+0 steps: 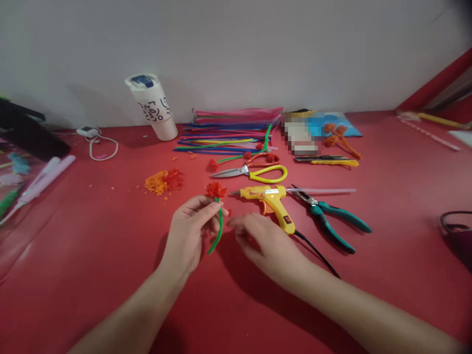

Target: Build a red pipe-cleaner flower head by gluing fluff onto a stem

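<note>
Between thumb and fingers, my left hand (190,226) pinches a small craft flower with a fluffy red head (216,190) and a green pipe-cleaner stem (220,228). The flower stands upright, its stem bending down to the left. My right hand (263,238) hovers just right of the stem, fingers curled together and slightly blurred; whatever they pinch, if anything, is hidden. A tiny red bit (229,213) shows by the left fingertips. Beyond the right hand lies a yellow hot glue gun (271,192), its nozzle pointing left.
Scissors (250,173) and teal-handled pliers (326,216) lie behind and to the right. Orange and red clippings (162,182) form a pile at left. Pipe cleaners (228,130) line the back near a white tumbler (155,108). The glue gun's black cord (319,255) runs beneath my right forearm.
</note>
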